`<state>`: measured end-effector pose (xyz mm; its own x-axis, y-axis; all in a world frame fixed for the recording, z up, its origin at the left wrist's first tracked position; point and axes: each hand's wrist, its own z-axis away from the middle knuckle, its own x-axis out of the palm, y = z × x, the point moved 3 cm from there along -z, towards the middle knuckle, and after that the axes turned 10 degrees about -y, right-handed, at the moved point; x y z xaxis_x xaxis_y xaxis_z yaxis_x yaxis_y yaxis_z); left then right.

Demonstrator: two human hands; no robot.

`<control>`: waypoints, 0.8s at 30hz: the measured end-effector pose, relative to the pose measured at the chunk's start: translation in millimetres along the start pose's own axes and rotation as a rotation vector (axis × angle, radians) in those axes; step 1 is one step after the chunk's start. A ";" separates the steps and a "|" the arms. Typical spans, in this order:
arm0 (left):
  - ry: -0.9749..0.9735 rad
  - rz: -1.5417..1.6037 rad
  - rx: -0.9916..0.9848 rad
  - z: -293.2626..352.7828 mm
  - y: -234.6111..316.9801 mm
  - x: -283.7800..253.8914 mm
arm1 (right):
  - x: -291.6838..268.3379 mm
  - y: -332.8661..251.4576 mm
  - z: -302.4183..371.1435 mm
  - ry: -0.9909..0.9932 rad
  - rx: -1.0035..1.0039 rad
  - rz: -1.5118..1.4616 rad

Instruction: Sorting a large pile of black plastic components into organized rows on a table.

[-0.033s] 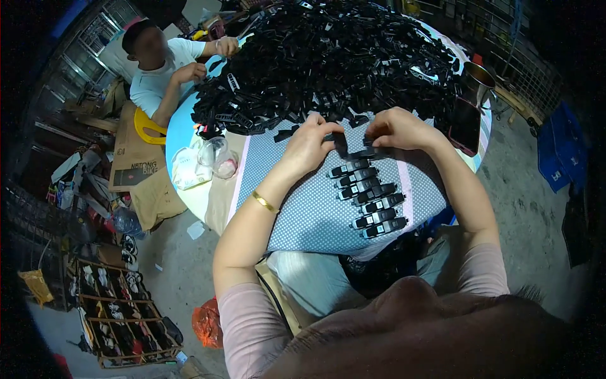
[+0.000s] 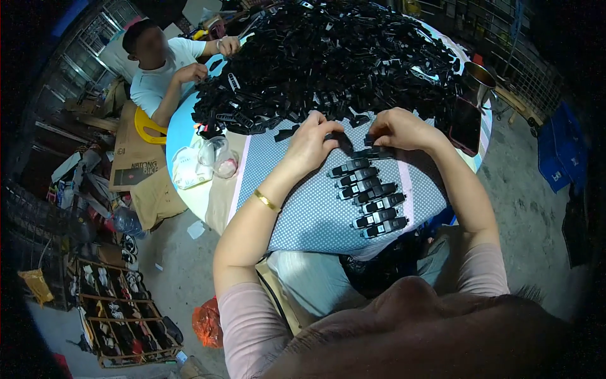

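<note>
My left hand (image 2: pixel 307 144) is closed, thumb and fingers pinching a black plastic part (image 2: pixel 344 143) above the dotted cloth (image 2: pixel 303 208). To its right, my right hand (image 2: pixel 399 129) is also closed, its fingertips on a small black piece (image 2: pixel 369 139). Just below both hands, a slanting row of black buckle-like clips (image 2: pixel 369 187) lies on the cloth, overlapping side by side, with grey faces showing on several. The topmost clip (image 2: pixel 372 153) sits right under my right fingertips. What these parts are exactly is too small to tell.
A large heap of black plastic parts (image 2: pixel 328 63) covers the far side of the round table. A phone (image 2: pixel 465 126) and a metal cup (image 2: pixel 480 79) stand at the right. Plastic bags (image 2: pixel 192 167) lie at the left. Another person (image 2: pixel 158 69) sits at the far left, hands at the heap.
The black part in my left hand has tilted slightly and shifted a little to the right. My right fingers and their small piece have moved only a touch.
</note>
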<state>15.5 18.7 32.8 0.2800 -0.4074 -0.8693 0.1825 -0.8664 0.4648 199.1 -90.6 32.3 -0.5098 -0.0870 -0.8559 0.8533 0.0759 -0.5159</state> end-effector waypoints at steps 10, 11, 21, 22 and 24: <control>0.088 -0.084 0.041 -6.0 8.6 10.9 | -1.1 -19.5 1.1 0.322 -0.201 0.163; 0.087 -0.083 0.040 -4.6 7.3 9.2 | 0.9 -19.4 -0.7 0.290 -0.214 0.192; 0.028 0.037 -0.065 -1.9 0.1 1.4 | -0.8 -6.6 -6.8 0.253 -0.266 0.156; 0.031 0.041 -0.052 -1.9 -0.6 2.3 | -1.4 -5.6 -7.8 0.256 -0.264 0.156; 0.032 0.043 -0.037 -3.8 -0.9 3.9 | -0.2 -5.6 -12.4 0.207 -0.257 0.112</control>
<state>20.0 19.0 29.7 0.3182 -0.4342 -0.8428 0.2038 -0.8369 0.5081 193.1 -78.7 35.0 -0.4488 0.1373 -0.8830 0.8629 0.3237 -0.3882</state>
